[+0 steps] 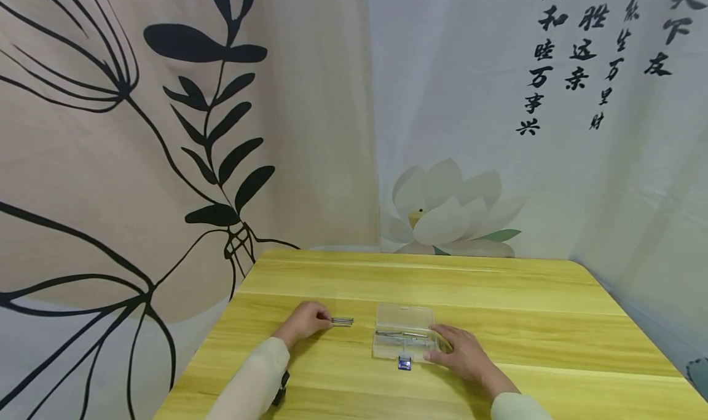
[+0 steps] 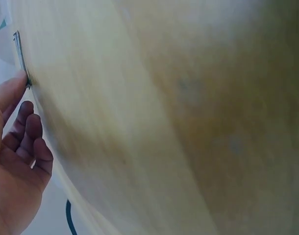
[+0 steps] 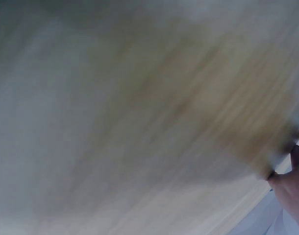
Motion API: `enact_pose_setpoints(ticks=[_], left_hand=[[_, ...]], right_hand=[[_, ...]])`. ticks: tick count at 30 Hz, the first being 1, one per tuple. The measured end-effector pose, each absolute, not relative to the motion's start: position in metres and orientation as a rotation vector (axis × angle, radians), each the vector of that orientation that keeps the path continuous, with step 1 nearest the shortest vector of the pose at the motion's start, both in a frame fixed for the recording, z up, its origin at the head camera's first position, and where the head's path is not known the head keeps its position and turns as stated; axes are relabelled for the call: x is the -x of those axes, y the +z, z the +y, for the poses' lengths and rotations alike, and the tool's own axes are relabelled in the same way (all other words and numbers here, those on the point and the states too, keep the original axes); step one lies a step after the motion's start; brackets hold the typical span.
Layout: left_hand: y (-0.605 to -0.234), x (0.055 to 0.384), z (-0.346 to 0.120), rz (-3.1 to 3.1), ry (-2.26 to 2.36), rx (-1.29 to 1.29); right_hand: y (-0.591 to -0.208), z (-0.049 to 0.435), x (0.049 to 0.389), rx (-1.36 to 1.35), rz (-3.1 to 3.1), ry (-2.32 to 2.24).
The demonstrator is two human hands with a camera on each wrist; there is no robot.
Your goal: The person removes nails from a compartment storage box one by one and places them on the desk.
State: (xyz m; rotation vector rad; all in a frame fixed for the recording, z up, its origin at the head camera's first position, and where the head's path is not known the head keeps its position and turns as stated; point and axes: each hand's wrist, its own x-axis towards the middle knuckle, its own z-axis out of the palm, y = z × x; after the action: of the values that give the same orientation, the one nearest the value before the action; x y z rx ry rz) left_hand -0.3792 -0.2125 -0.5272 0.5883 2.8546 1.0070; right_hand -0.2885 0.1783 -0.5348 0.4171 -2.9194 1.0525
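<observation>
Nearest to the camera, in head view: left sleeve (image 1: 249,377) and right sleeve (image 1: 517,406), both pale, with small black object (image 1: 281,390) beside the left one. Toward left edge of wood-grain table (image 1: 525,297): left hand (image 1: 306,321), pinching between thumb and finger the ends of a few thin metal rods (image 1: 343,322), pointing rightward. About midway between left and right edges of table: clear box (image 1: 381,349), with opened lid (image 1: 406,315) toward the far edge and slim metal pieces (image 1: 401,334) inside. At the box's near side, small blue piece (image 1: 404,363). Around the box's right end: right hand (image 1: 463,353), gripping with thumb at near side and fingers at farther side. Beyond far edge: curtain (image 1: 321,131) with black plant drawing (image 1: 212,214), pale flower (image 1: 445,223) and dark writing (image 1: 553,19).

In left wrist view: same pinch on the rods, with remaining fingers loosely bent, well away from them.

In right wrist view: right hand partly cut off, blurred, thumb stretched out; from here, cannot tell the grip.
</observation>
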Motion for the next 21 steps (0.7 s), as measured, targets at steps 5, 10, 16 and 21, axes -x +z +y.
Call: enact_pose_setpoints(ticks=[5,10,16,21], left_hand=[[-0.526,0.38,-0.213,2.871,1.002,-0.57],[-0.519,0.381,-0.211,2.865,1.034,-0.559],[-0.507,0.382,-0.203,2.839,1.091,-0.617],[-0.495,0.381,-0.187,2.781,1.146,-0.642]], right_hand=[[-0.534,0.178,0.288,-0.426,-2.922,1.038],[-0.533,0.178,0.287,-0.425,-2.93,1.046],[-0.532,0.178,0.287,-0.424,-2.936,1.04],[-0.533,0.178,0.287,-0.42,-2.946,1.052]])
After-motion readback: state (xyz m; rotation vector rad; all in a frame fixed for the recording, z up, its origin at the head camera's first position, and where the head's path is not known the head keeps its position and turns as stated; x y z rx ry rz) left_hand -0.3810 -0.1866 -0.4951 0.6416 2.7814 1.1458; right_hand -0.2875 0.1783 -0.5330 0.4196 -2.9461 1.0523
